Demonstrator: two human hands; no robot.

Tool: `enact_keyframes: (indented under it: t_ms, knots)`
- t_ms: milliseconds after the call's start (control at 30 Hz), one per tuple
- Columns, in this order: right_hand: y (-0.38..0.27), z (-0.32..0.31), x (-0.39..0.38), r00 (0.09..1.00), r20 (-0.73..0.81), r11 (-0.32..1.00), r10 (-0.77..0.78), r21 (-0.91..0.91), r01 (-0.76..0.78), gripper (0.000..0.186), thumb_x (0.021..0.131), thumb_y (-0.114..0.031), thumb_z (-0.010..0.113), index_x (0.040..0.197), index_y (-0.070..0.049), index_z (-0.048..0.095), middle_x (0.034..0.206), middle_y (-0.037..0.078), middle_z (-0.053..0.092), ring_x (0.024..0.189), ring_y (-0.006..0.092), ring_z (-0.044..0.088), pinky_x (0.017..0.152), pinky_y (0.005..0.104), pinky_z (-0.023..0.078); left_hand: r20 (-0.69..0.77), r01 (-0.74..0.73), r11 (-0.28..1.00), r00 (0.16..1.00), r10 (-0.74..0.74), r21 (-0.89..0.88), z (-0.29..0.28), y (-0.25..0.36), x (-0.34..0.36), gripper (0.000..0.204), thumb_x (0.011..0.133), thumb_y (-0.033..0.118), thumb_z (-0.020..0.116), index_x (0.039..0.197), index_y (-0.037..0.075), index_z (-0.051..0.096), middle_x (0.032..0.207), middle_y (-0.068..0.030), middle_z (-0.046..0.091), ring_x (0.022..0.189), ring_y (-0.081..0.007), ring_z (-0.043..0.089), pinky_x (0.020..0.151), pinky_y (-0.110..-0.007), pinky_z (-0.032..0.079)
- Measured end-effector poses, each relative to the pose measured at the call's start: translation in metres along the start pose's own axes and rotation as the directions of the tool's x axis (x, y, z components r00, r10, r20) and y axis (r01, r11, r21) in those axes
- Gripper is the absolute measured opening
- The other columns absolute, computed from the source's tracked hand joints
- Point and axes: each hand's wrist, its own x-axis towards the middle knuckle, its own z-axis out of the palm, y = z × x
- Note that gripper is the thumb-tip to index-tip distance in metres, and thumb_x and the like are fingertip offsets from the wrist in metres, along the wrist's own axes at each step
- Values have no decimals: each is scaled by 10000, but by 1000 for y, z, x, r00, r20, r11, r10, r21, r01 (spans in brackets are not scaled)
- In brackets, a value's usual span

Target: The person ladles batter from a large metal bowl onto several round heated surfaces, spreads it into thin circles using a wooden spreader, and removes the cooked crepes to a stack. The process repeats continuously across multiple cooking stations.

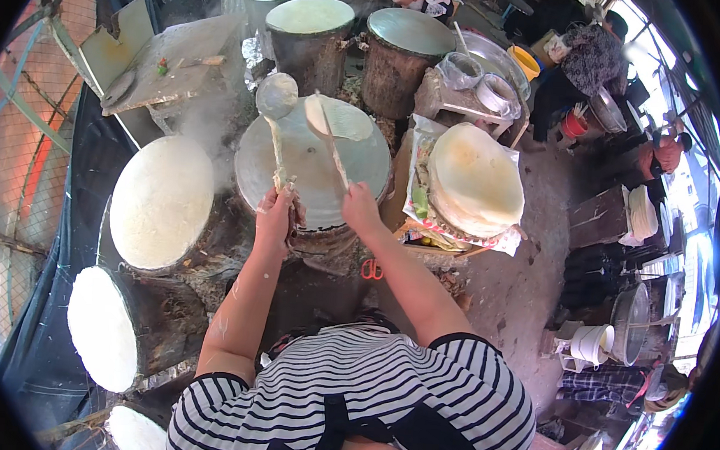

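My left hand point(275, 213) grips the long handle of a metal ladle point(275, 96), whose bowl hovers at the far left rim of a round grey griddle point(297, 176). My right hand point(359, 207) holds a flat wooden spreader point(325, 128) that reaches across the griddle to a patch of pale batter point(351, 124) at its far side. Both hands sit at the griddle's near edge, close together.
Round griddles covered with white batter stand at left point(162, 200) and lower left point(102, 326). More drum stoves point(311, 16) stand behind. A stack of cooked flatbreads point(476, 178) lies to the right. A person point(588, 62) crouches at the back right near basins and bowls.
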Motion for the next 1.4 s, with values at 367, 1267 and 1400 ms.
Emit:
enact_keyframes:
  t_ms: [367, 1267, 1400]
  knots:
    - [-17, 8, 6, 1000, -14, 999, 16, 29, -16, 196, 773, -38, 478, 941, 44, 535, 952, 248, 521, 863, 414, 548, 760, 473, 459, -32, 36, 999, 999, -36, 14, -20, 14, -20, 234, 919, 264, 502, 830, 48, 511, 459, -50, 451, 328, -129, 411, 311, -242, 324]
    - [-37, -1, 35, 983, 183, 998, -27, -52, 37, 223, 806, -87, 483, 1005, -12, 549, 992, 212, 513, 874, 388, 562, 749, 471, 470, -213, -82, 992, 975, 60, -97, -15, 1, -62, 178, 924, 198, 491, 927, 20, 493, 691, -72, 558, 360, -89, 408, 304, -221, 358]
    - [-10, 12, 34, 964, 156, 971, -217, 133, 198, 208, 810, -93, 473, 992, -21, 548, 995, 204, 509, 867, 390, 568, 741, 471, 469, -240, -88, 993, 968, 66, -83, -3, 5, -67, 175, 914, 167, 498, 998, 16, 469, 792, -104, 600, 375, -84, 418, 309, -219, 363]
